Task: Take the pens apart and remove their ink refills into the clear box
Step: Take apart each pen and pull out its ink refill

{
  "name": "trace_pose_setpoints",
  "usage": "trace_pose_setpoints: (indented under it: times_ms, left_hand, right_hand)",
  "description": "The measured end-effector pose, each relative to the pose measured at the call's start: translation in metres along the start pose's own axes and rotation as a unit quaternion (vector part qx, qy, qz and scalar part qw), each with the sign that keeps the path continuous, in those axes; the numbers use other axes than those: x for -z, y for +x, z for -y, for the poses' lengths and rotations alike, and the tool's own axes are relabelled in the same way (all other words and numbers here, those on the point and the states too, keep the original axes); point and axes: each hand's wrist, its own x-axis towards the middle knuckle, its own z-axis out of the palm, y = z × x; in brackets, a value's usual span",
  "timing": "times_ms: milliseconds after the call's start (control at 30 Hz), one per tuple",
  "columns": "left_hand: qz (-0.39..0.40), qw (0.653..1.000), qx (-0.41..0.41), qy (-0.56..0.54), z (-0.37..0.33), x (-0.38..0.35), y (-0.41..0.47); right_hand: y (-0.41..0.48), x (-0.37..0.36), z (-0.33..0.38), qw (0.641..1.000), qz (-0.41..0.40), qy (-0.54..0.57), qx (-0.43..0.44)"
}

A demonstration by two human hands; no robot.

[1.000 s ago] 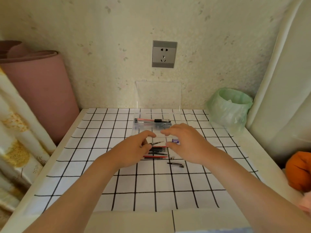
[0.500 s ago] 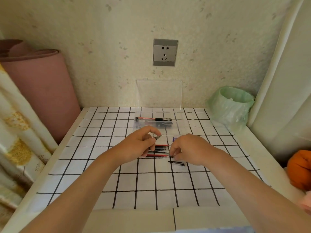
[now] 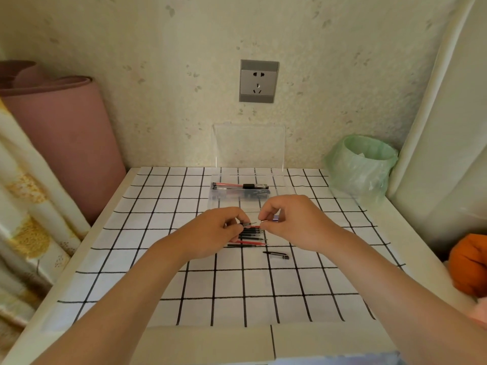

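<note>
My left hand [image 3: 210, 233] pinches a black pen [image 3: 247, 224] whose tip points right. My right hand [image 3: 295, 222] hovers just right of that tip, fingers pinched together; what they hold is too small to tell. Under both hands lies a row of black and red pens [image 3: 250, 239] on the checked mat. A black pen cap [image 3: 276, 255] lies alone in front of the row. The clear box [image 3: 279, 191] stands open behind the hands, with red and black pens or refills [image 3: 239, 185] inside and its lid [image 3: 249, 146] leaning on the wall.
A green-bagged bin [image 3: 361, 167] stands at the back right. A pink rolled mat [image 3: 60, 143] leans at the left, a curtain beside it. An orange object [image 3: 469, 267] sits at the right edge. A wall socket [image 3: 258, 81] is above the box.
My right hand drew back from the box to the pen row, then rose with pinched fingers to the tip of the pen. My left hand kept its pen and shifted slightly.
</note>
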Motion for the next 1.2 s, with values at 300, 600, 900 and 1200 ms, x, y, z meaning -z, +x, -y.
trace_pose_setpoints:
  times_ms: [300,600,900,1200]
  left_hand:
    - [0.007,1.000,-0.005,-0.010,-0.002,0.000,-0.001]
    - [0.027,0.999,0.021,-0.025,-0.004,0.000,0.001]
    - [0.015,1.000,0.013,-0.004,-0.003,0.007,-0.001]
    - [0.009,1.000,-0.001,0.015,-0.002,0.007,0.000]
  right_hand:
    - [0.002,-0.005,0.002,1.000,-0.007,0.008,0.015]
    - [0.001,-0.009,0.006,1.000,0.008,0.016,0.024]
    - [-0.001,-0.015,0.008,1.000,0.019,0.006,0.013]
    - [-0.002,-0.012,0.010,0.999,0.026,-0.024,0.018]
